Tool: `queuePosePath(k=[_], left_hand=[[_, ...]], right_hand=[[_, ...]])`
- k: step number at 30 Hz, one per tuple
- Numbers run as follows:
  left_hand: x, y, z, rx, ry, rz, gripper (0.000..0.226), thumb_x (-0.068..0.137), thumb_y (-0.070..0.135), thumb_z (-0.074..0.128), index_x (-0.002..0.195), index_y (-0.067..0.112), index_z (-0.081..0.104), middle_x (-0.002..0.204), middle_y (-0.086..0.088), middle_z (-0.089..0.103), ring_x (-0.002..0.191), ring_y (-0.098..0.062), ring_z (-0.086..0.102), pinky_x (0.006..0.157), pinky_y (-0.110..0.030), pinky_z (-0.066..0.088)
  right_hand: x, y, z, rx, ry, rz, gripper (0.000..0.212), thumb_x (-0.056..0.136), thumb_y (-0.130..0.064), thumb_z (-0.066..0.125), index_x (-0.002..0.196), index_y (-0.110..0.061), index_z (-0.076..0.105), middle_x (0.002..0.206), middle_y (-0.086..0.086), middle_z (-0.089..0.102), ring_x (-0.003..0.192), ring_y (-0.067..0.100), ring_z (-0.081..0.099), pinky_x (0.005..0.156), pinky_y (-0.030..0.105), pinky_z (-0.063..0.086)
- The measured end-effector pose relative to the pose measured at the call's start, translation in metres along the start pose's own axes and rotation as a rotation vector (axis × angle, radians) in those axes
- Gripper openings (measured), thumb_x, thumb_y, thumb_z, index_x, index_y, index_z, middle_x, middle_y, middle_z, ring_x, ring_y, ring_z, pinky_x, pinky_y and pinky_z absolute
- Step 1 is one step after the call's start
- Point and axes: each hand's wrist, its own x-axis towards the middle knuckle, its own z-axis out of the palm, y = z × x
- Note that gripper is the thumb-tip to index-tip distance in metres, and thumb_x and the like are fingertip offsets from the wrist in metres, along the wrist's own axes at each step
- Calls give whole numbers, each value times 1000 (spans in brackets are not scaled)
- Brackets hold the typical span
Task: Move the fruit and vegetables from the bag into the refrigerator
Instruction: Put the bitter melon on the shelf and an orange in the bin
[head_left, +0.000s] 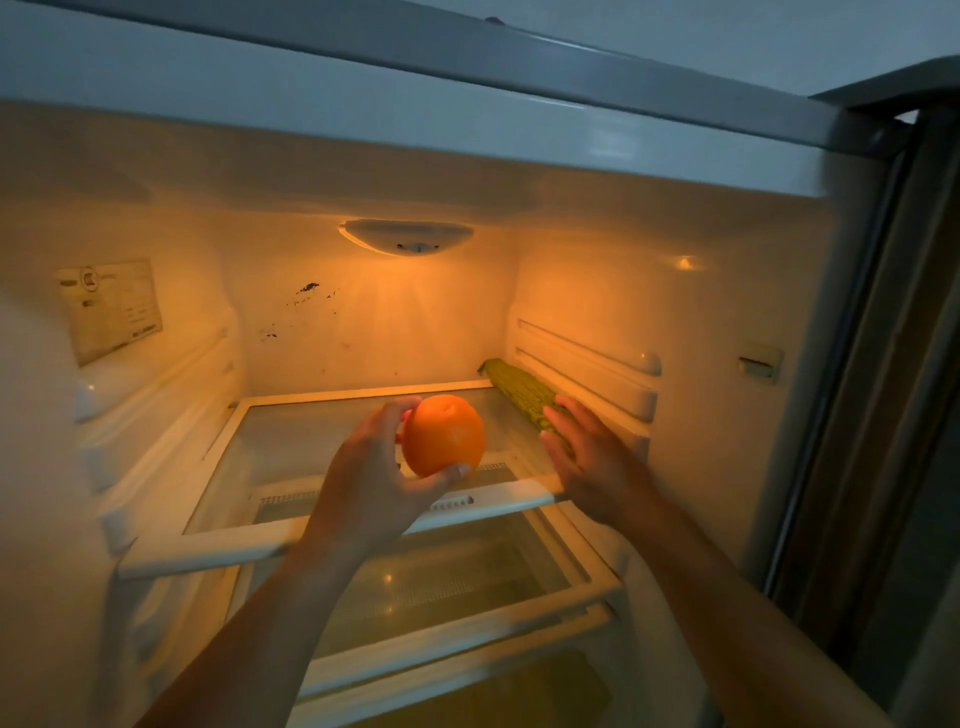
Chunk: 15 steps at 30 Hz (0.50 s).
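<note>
My left hand (376, 467) grips a round orange (443, 434) and holds it just above the front of the refrigerator's top glass shelf (291, 441). A long, bumpy green vegetable (519, 389) lies on that shelf against the right wall. My right hand (587, 457) is at the near end of the vegetable with its fingers straight; they touch it or hover just over it. The bag is out of sight.
The refrigerator is open and lit by a warm lamp (408, 236) at the back. A second glass shelf (467, 577) sits below, with a drawer under it. Shelf rails (587, 358) line the right wall. The open door's edge (883, 364) stands at the right.
</note>
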Motion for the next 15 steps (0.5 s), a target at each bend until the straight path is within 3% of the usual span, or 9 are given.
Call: queuePosePath(k=[6,10,15], left_hand=[[2,1,-1,-18,-1,-25,71,62,43,81,122,29,47,114,10,50,98,-10,49,80,-36,52],[0,5,-2,-11,-13,-40,74,61,43,82,123,29,46,119,6,50,101,-10,49,81,-36,52],[-1,12,-8,-116,-63,-76,74,60,40,83,124,32,46,116,13,45,103,-8,50,78,-28,52]], right_hand=[[3,6,-7,-8,26,-5,50,97,-43,34,139,-16,40,149,0,30,135,17,31,111,37,28],[-3,5,-13,-35,78,-44,53,94,-47,37,139,-18,39,147,0,35,132,17,34,106,33,29],[-14,-21,-24,153,228,-224,44,91,-35,53,127,-11,52,128,6,55,118,19,51,96,21,33]])
